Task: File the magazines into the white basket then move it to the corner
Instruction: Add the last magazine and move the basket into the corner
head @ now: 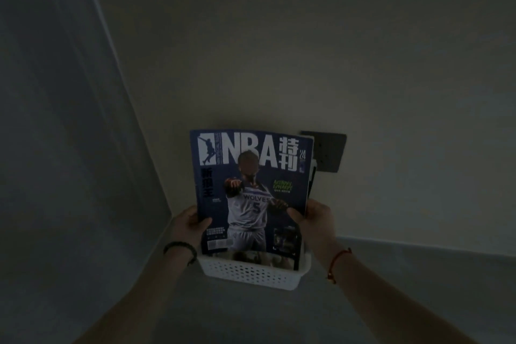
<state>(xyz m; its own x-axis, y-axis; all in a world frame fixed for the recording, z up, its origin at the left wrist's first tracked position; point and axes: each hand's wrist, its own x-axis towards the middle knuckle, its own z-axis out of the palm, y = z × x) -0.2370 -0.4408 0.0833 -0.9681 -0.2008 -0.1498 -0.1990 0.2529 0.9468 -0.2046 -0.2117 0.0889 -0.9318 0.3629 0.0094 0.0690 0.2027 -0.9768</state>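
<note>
A white perforated basket (251, 274) sits low in the middle of the dim view, near where two walls meet. Magazines (251, 176) stand upright in it, the front one a dark blue NBA issue with a player in a Wolves jersey. My left hand (187, 222) grips the stack's left edge, thumb on the cover. My right hand (314, 218) grips the right edge, thumb on the cover too. More magazines show behind the front one at the right edge.
A dark wall plate (331, 152) sits on the wall right behind the magazines. The left wall (69, 120) meets the back wall (391, 64) in a corner just left of the basket. The room is dim.
</note>
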